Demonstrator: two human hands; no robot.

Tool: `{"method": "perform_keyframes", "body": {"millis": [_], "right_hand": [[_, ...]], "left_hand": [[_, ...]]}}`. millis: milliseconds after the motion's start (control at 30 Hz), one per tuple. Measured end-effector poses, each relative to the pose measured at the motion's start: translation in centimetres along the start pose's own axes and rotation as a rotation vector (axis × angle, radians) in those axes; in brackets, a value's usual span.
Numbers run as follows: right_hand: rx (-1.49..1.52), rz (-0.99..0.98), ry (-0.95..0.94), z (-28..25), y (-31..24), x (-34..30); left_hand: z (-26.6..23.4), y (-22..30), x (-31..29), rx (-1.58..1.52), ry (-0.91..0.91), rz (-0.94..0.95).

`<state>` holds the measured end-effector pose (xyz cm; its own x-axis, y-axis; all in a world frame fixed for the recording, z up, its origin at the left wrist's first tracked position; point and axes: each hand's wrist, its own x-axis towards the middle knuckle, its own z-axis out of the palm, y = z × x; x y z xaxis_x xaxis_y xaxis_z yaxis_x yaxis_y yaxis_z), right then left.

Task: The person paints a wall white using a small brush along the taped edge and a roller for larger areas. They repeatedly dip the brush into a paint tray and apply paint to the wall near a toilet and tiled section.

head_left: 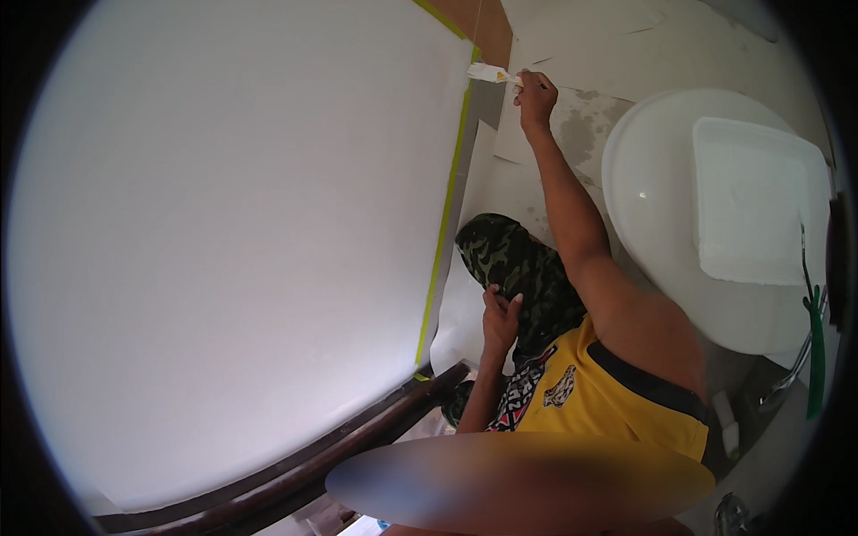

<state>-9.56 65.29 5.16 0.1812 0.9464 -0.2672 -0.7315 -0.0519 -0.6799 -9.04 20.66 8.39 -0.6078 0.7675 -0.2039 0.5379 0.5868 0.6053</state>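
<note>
My right hand [535, 94] reaches far out and grips a paintbrush [493, 75], its white-loaded bristles touching the lower edge of a large white wall [223, 223] beside a strip of yellow-green masking tape [444, 214]. My left hand [500, 317] rests on my knee, which is covered by camouflage-patterned trousers [523, 268]; its fingers are curled and I cannot make out anything in it. I wear a yellow shirt [608, 393].
A round white toilet lid [652, 188] carries a white rectangular paint tray [755, 201] on the right. A green-handled tool [815, 348] hangs beside it. White paper sheets [590, 45] cover the floor. A dark wooden rail [357, 438] runs along the wall.
</note>
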Motion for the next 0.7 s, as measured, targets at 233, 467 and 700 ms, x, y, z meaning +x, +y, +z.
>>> {"method": "perform_keyframes", "body": {"millis": [233,467,700], "right_hand": [[0.12,0.025,0.006,1.0,-1.4,0.1],[0.348,0.097,-0.272,-1.9,-2.6,-3.0],[0.348,0.19,-0.334,-3.7,-0.7,-4.3]], "left_hand": [[0.1,0.2,0.0,-0.009,-0.012,-0.038],[0.0,0.7,-0.2,0.008,-0.014,-0.01],[0.0,0.9,-0.3,-0.012,-0.013,0.012]]}}
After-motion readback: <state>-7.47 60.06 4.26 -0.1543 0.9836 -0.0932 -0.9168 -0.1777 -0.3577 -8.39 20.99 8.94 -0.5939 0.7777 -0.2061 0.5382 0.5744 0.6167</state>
